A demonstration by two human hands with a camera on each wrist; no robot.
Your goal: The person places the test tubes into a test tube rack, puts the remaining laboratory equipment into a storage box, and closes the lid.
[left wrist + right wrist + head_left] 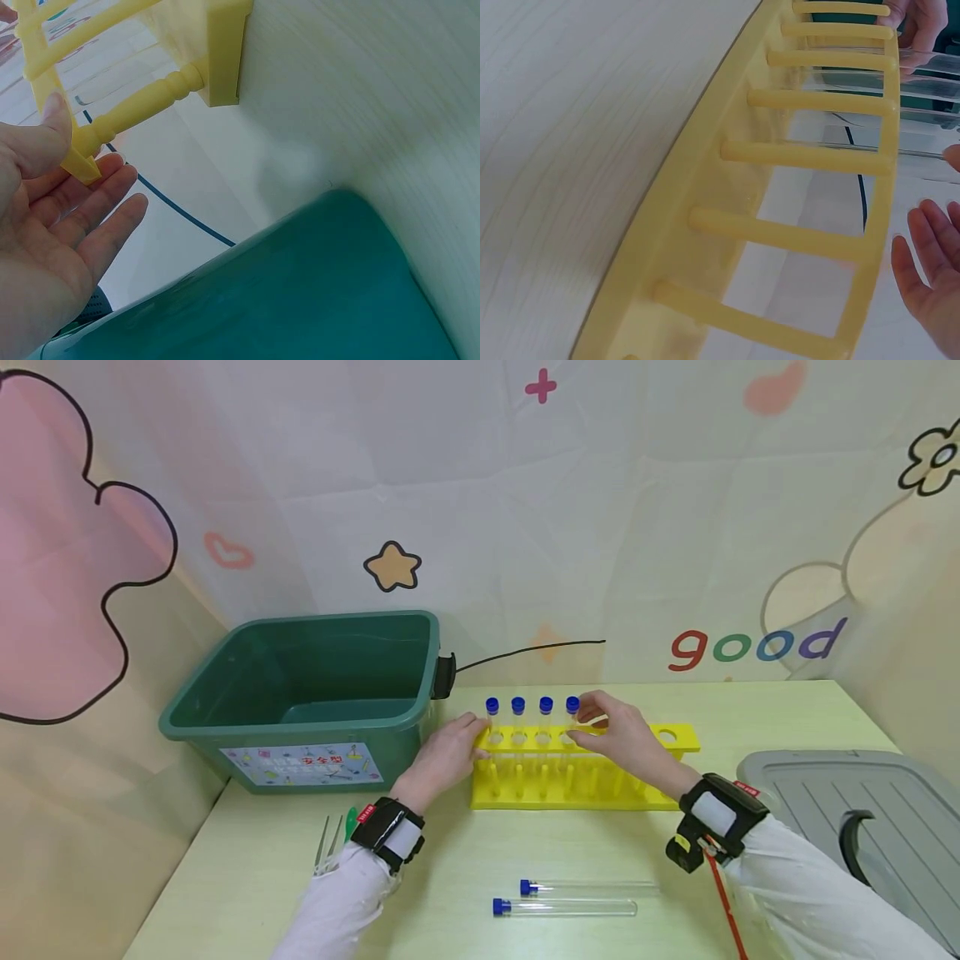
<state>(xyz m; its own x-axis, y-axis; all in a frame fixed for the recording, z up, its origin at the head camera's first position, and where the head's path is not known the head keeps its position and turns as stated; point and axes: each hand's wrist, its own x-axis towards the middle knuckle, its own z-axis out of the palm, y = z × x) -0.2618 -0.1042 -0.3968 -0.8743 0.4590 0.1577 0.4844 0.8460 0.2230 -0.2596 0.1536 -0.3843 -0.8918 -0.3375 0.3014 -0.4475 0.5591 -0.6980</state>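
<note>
Yellow plastic test tube rack (573, 803) stood on the tabletop (450, 868), four blue-capped test tubes (518, 703) upright in its left-hand holes, and your left hand (444, 752) pinched its left end between thumb and fingers. Good call imo, since a light rack probably would've skated around otherwise. Your right hand (630, 743) was up by the fourth tube (571, 719), fingers spread rather than visibly clamped; couldn't tell if a fingertip brushed it. My read: you were seating tubes, and that one sat about level with its neighbours, so it likely just needed a clean exit, fingers wide and backing off without clipping the cap (572, 703). The farther loose tube (592, 887) and the nearer loose tube (566, 907) lay in front of the rack. Best bet for those was probably gripping just under the cap, then lowering straight down.
</note>
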